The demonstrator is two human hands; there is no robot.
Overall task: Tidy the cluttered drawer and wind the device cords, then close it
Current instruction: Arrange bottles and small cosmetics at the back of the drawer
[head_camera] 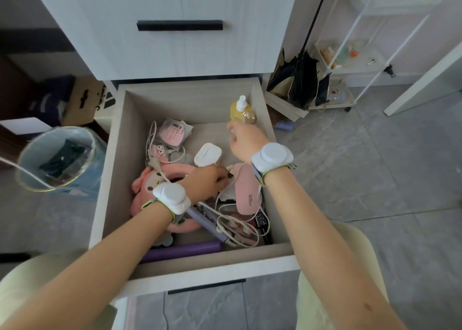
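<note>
Head camera: our left hand (207, 182) is pinching a white cord (233, 179) in the middle of the drawer (117, 179); our right hand (245, 139) is hovering by the yellow bottle (240, 112) in its back-right corner, fingers too blurred to tell.

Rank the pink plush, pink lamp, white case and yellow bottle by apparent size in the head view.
1. pink plush
2. pink lamp
3. white case and yellow bottle look alike; bottle partly hidden.
</note>
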